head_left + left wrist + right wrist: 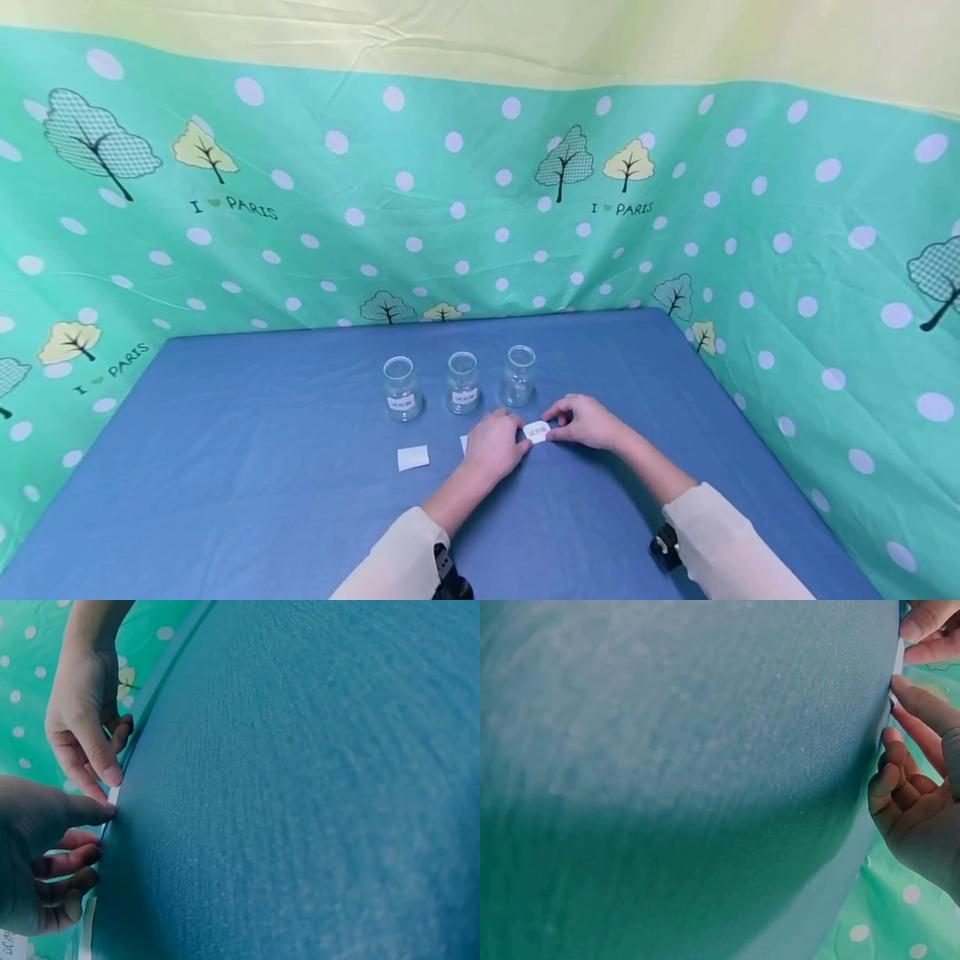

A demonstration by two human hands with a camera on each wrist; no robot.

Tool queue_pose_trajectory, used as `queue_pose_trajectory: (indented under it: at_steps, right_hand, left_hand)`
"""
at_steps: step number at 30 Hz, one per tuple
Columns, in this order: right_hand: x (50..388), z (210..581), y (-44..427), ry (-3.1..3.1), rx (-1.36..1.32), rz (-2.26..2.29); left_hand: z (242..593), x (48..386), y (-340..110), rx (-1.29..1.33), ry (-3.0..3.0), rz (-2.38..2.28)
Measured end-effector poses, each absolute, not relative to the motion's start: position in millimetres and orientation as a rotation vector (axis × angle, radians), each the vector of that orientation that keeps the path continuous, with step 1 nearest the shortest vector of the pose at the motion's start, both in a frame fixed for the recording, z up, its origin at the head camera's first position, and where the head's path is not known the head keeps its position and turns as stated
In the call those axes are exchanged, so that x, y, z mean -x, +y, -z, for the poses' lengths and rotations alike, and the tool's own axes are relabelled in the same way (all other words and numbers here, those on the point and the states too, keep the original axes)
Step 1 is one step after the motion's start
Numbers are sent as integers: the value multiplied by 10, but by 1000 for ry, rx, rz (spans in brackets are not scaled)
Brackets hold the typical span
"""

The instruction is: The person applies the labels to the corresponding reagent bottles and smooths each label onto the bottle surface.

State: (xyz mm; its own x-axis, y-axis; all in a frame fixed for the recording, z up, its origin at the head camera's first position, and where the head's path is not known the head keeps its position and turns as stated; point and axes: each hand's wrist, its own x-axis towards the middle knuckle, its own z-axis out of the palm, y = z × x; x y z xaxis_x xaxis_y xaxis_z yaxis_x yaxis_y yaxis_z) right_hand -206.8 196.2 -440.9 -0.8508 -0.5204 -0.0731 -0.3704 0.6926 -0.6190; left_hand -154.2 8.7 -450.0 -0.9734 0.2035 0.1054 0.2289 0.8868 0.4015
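- Both our left hand (495, 446) and right hand (588, 423) are pinching a label (537, 431) by opposite edges, fingers nearly closed, near the rightmost jar (517, 379).
- We are risking creases if pulling unevenly.
- We are risking nudging a slip (463, 445) half-hidden by our left hand.

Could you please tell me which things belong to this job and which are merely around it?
Likely job things:
label held by left hand and right hand
left jar, middle jar, right jar
two paper slips

Likely surroundings:
tablecloth
dotted curtain
two wrist cameras
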Motion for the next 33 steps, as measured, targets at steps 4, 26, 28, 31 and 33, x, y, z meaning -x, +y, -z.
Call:
queue_pose_trajectory:
  at_steps: [4, 26, 28, 31, 33]
  right_hand:
    - [2058, 4400, 1955, 2668, 717, 886]
    - [2060, 4399, 1956, 2615, 731, 1017]
    - [2063, 4401, 1954, 2600, 728, 1040]
    - [2061, 4401, 1948, 2585, 720, 1074]
    - [2058, 4397, 1943, 2584, 722, 1087]
  left_hand:
    - [4518, 1554, 85, 341, -3006, 646]
    - [4525, 1581, -8, 316, -2874, 877]
    - [4515, 1587, -36, 333, -2848, 960]
    - [4505, 1596, -79, 347, -2819, 1136]
    - [4506, 1603, -106, 343, -2806, 1267]
